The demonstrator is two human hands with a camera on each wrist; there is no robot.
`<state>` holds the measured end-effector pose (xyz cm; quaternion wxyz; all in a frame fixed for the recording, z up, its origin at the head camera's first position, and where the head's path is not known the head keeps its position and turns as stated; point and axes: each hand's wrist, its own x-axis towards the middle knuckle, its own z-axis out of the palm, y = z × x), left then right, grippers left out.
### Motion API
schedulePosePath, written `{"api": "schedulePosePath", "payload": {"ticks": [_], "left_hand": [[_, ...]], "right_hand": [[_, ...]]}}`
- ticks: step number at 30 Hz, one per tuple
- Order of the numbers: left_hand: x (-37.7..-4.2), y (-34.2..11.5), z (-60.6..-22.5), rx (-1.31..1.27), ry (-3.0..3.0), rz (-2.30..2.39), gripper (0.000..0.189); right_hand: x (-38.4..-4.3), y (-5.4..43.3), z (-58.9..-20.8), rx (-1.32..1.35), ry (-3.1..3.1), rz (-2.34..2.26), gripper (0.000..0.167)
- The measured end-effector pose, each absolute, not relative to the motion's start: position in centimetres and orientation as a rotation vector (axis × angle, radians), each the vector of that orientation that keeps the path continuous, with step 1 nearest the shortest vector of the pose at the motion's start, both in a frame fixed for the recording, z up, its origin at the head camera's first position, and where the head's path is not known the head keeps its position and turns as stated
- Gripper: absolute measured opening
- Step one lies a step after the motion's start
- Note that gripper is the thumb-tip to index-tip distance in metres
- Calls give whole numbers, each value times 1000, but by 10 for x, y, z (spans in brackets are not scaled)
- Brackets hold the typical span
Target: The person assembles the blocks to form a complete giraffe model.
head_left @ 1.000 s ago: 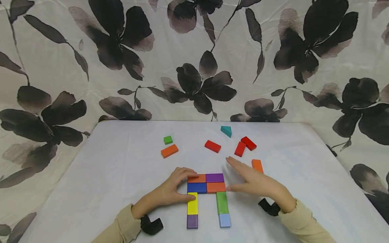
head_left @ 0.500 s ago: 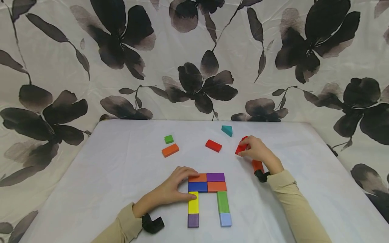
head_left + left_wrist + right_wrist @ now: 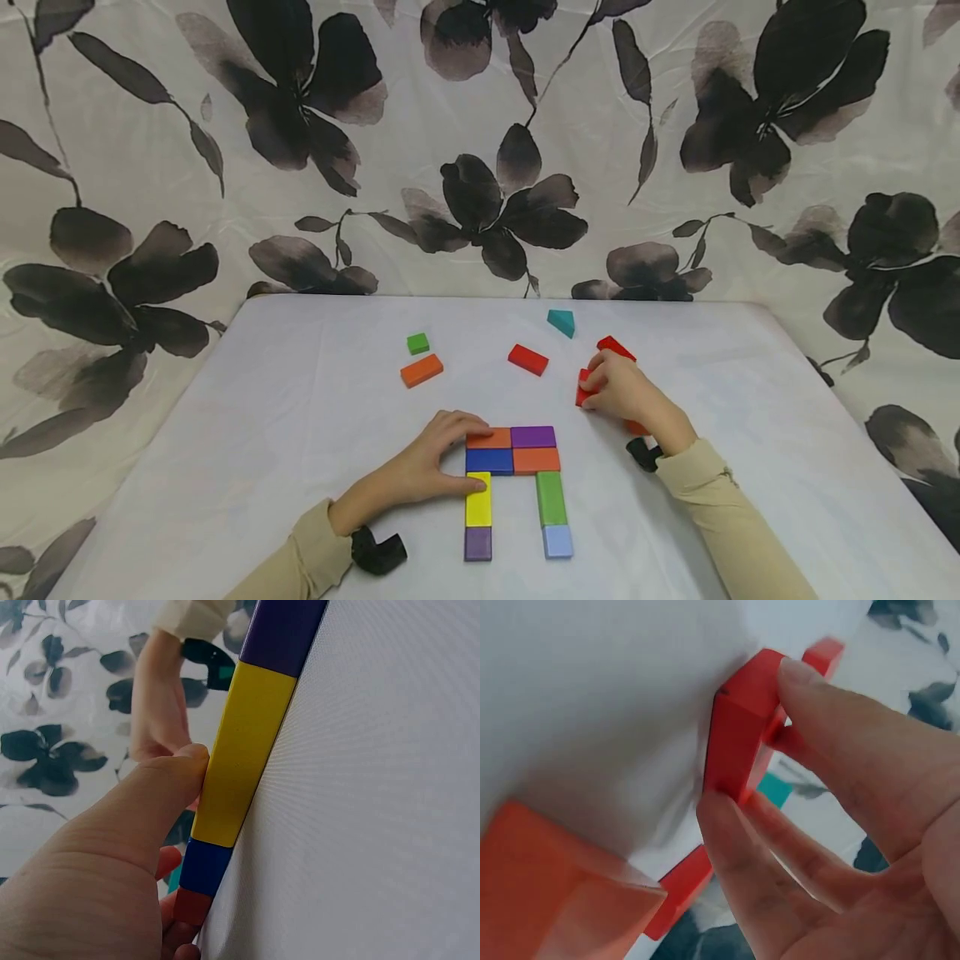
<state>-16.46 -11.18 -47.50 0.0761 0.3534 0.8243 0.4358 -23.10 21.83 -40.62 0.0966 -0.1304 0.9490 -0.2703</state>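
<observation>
My left hand (image 3: 416,473) rests at the left side of a flat block arrangement. Its thumb touches the yellow block (image 3: 477,504), and its fingertips lie on the orange block (image 3: 489,438) at the upper left corner. A blue block (image 3: 489,462) sits between those two, and a purple block (image 3: 283,634) adjoins the yellow one. Beyond the arrangement, my right hand (image 3: 630,393) pinches a red block (image 3: 739,735) between thumb and fingers. Purple (image 3: 533,437), orange (image 3: 536,459), green (image 3: 551,498) and light blue (image 3: 558,542) blocks form the right side.
Another red block (image 3: 618,347) lies just behind my right hand, and an orange block (image 3: 562,892) is partly hidden under it. Farther back are a red block (image 3: 528,360), a teal triangular block (image 3: 561,322), a green block (image 3: 417,343) and an orange block (image 3: 422,371).
My right hand has gone from beside the arrangement to the red blocks at the back, taken one, and drawn it slightly nearer. The left hand keeps its place.
</observation>
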Motion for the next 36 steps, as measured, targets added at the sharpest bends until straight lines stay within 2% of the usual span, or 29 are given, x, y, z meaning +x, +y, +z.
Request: {"api": "schedulePosePath", "payload": {"ticks": [8, 14, 24, 36], "left_hand": [[-165, -111, -475, 1038, 2464, 1305, 62], [-166, -111, -475, 1050, 2468, 1311, 61], [-164, -111, -474, 1024, 2475, 1295, 60], [-164, -112, -476, 1022, 2478, 1283, 60]], "right_hand": [[-201, 209, -406, -411, 2712, -906, 18], [-187, 207, -408, -574, 2742, -871, 20], [-181, 203, -410, -657, 2740, -833, 38], [-180, 200, -412, -710, 2739, -867, 39]]}}
